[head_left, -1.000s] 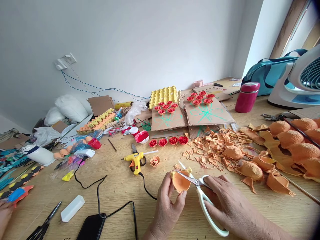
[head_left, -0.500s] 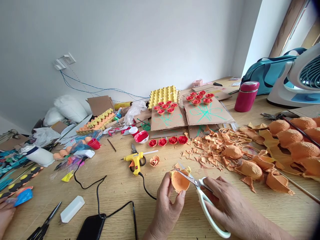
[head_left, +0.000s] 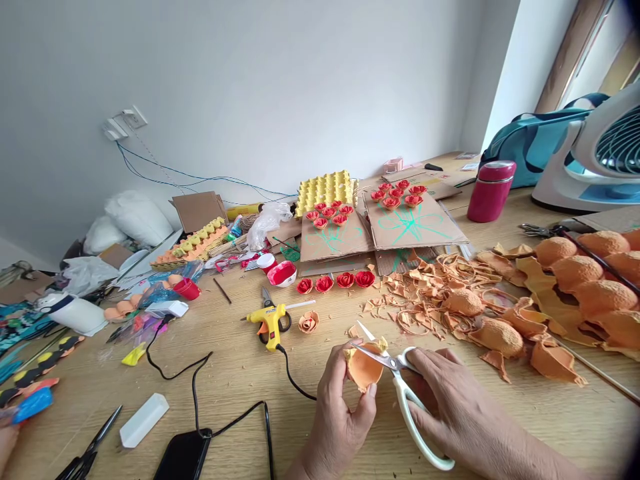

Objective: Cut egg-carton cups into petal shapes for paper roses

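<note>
Fingers of the left hand (head_left: 340, 420) pinch an orange egg-carton cup (head_left: 364, 370) upright above the near part of the wooden table (head_left: 225, 373), thumb at its near edge. The right hand (head_left: 450, 400), fingers through and around the white handles, grips a pair of scissors (head_left: 393, 364), its parted blades at the cup's far rim.

That rim looks ragged, with a yellowish fringe, and the cutting appears unfinished. Just beyond, beside a yellow glue gun (head_left: 270, 323), sits an orange paper rose (head_left: 309, 322), its petals shaped but mostly unpainted. Farther off, four red roses (head_left: 345, 280) line up to the right of a bowl of red paint (head_left: 283, 274), their color apparently complete.

At the far side, two cardboard sheets (head_left: 335, 248) (head_left: 420, 230) marked with green lines each carry a cluster of seven red flowers; whether these are glued down, an onlooker cannot tell. Orange scraps (head_left: 420, 287) lie heaped to the right, near loose cups (head_left: 500, 337) and an orange egg tray (head_left: 580, 273) whose joined cups appear uncut.

At the near left edge, another person's hand (head_left: 6, 437), partly out of view, is beside something blue (head_left: 33, 405); its grip is unclear.
</note>
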`<state>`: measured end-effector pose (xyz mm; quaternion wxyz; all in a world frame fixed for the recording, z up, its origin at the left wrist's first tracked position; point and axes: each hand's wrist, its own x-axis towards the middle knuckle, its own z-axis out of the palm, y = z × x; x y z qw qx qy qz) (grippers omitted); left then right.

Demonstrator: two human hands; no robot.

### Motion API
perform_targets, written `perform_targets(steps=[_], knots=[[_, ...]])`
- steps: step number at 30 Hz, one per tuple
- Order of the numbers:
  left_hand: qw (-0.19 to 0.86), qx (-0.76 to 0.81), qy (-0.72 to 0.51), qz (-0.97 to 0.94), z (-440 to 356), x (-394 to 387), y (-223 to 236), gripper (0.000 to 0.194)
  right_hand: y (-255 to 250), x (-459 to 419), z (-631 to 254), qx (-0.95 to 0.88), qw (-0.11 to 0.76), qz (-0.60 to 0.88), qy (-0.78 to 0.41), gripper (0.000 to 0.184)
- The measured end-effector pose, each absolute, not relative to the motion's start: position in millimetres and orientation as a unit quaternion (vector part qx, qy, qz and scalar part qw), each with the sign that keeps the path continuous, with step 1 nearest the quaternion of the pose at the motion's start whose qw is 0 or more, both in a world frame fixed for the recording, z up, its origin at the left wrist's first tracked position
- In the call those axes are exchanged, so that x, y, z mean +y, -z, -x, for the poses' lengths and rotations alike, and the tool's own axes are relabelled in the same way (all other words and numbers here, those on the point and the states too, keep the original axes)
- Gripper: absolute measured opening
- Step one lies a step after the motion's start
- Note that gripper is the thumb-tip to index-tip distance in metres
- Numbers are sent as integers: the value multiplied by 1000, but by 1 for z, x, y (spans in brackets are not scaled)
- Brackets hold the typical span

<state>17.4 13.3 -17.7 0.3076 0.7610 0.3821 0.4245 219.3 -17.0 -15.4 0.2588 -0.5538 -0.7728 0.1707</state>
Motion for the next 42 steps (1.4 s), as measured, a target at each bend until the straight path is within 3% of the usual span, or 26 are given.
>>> perform_targets(steps=[12,20,35,42], knots=[[363,409,-442,-711,-18,13,21,35,2,-19,-218,-770,239,558,-196,19],[396,422,-463,-672,-14,13,28,42,3,-19,-216,-775,210,566,-184,21],[258,404,-455,-751,-13,13,28,50,11,-17,-218,-778,239,556,-166,16],[250,394,-450,-761,-16,13,20,52,9,-19,-218,-776,260,549,-172,15]])
